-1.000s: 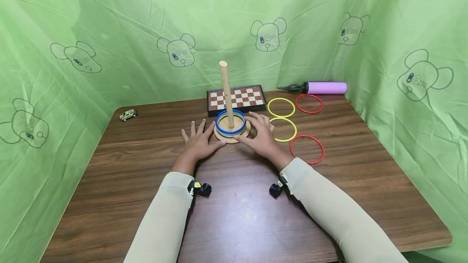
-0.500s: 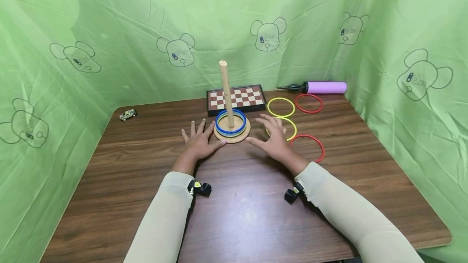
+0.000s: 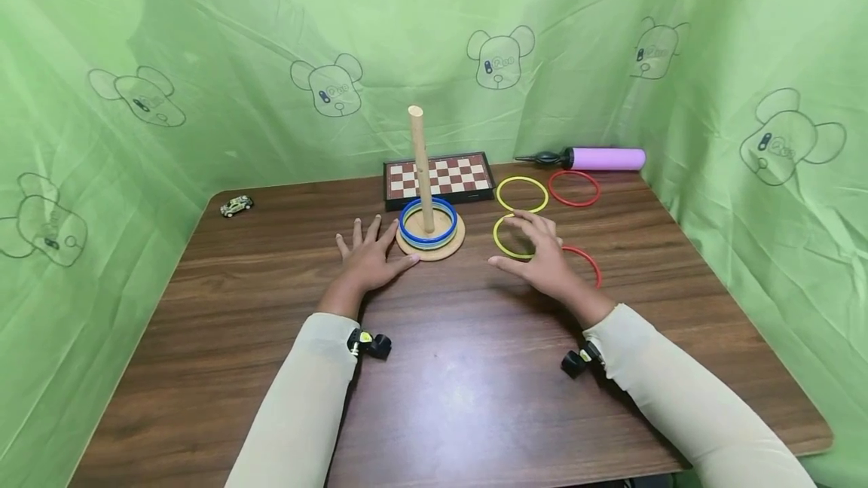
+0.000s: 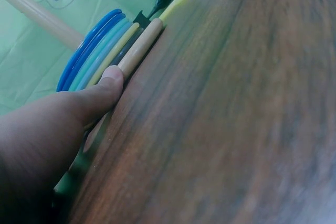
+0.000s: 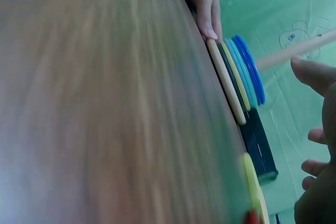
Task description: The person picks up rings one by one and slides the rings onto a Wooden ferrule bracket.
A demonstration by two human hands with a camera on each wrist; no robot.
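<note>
A round wooden base [image 3: 450, 247] with an upright wooden peg [image 3: 421, 157] stands mid-table. Blue rings [image 4: 79, 56] top the stack around the peg, with teal, light blue, yellow and dark bands below in the left wrist view. My left hand [image 3: 369, 266] rests on the table, fingers spread, its thumb and index finger touching the base. Over a yellow ring [image 3: 503, 251] and a red ring [image 3: 597, 269] hovers my right hand [image 3: 548, 260], holding nothing, thumb apart from its bent fingers. It partly hides both rings.
Behind the peg lies a red-and-white checkered board [image 3: 468, 174]. Another yellow ring [image 3: 522, 178] and another red ring [image 3: 575, 205] lie farther back, near a purple hand pump [image 3: 610, 159]. A toy car [image 3: 236, 205] sits at the far left. Green curtains [image 3: 237, 59] surround the table.
My right hand has left the ring stack and moved right, to above the loose yellow and red rings. The left hand has stayed by the base. The view tilts slightly.
</note>
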